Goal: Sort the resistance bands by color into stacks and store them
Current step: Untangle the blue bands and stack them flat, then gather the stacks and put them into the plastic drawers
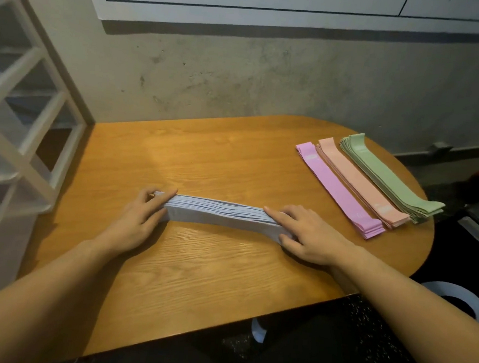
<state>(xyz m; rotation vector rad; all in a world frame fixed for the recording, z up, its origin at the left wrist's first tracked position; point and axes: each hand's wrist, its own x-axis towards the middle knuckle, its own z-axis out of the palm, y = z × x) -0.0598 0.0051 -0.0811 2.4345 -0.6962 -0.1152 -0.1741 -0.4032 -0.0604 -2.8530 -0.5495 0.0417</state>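
Both hands, left hand and right hand, grip the blue band stack mid-worktop, squaring it. Next, likely: carry it toward two o'clock, beside the pink stack.

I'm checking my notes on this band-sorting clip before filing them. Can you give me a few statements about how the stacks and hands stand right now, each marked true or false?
1. Both hands grip the blue stack of bands, the left hand at one end and the right hand at the other. True.
2. The pink stack, peach stack and green stack lie side by side at the right of the wooden table. True.
3. The green stack lies between the pink and the peach. False: the peach stack is in the middle.
4. The blue stack touches the pink stack. False: bare table separates them.
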